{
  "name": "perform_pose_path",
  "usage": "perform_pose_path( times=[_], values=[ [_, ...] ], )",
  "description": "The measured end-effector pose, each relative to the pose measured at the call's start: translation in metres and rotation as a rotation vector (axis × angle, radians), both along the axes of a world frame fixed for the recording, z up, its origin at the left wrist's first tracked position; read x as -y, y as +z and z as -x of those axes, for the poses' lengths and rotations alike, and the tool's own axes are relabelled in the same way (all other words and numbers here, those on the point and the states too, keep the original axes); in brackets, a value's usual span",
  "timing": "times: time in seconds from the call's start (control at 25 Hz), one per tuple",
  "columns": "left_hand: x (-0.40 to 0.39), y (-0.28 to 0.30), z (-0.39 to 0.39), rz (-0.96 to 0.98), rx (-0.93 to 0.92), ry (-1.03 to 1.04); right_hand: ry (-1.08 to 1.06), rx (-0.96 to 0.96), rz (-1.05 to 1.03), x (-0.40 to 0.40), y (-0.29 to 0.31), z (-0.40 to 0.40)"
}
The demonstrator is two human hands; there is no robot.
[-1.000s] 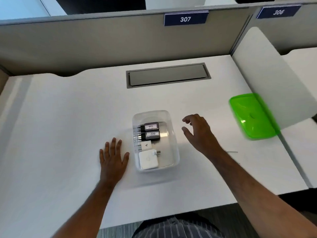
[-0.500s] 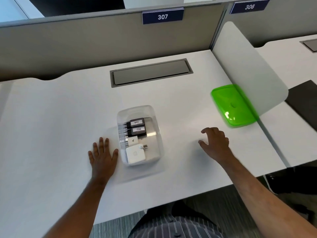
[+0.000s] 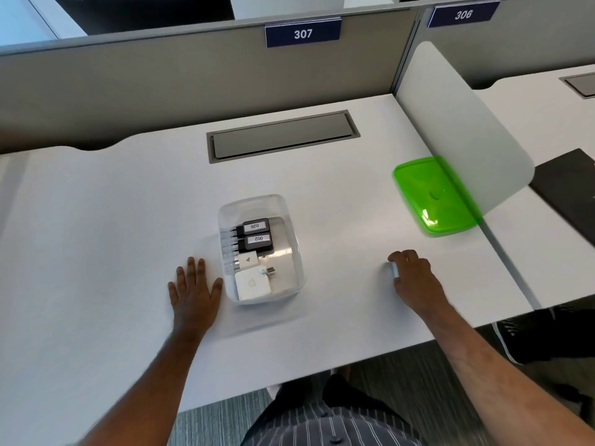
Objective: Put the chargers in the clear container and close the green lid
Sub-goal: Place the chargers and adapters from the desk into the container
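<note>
Four chargers (image 3: 254, 255) lie in the clear container (image 3: 291, 252) beside the flat open left hand (image 3: 193, 292), while the right hand (image 3: 415, 275) curls around a small white charger (image 3: 394, 269).

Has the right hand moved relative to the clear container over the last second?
Yes. The right hand went from just beside the clear container rightward, toward the desk's right edge near the green lid.

4 chargers (image 3: 254, 255) lie in the container (image 3: 291, 220); lid (image 3: 433, 194) far right.

White desk (image 3: 96, 236), clear container (image 3: 291, 220), green lid (image 3: 431, 194), flat left hand (image 3: 194, 292)
</note>
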State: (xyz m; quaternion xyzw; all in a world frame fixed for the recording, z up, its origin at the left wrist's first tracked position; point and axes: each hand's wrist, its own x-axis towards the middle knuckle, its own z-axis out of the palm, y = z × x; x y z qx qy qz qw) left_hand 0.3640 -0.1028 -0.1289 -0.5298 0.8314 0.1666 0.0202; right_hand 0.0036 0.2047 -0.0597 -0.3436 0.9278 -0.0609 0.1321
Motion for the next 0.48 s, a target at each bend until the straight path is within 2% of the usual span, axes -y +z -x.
perform_pose_path(
  times=[0.24, 0.48],
  values=[
    [0.001, 0.002, -0.003, -0.012, -0.001, -0.018, 0.115, -0.124, 0.126, 0.016, 0.013, -0.01],
    [0.002, 0.001, -0.007, -0.001, -0.019, -0.028, 0.249, 0.037, 0.376, 0.081, 0.064, -0.046]
  ],
)
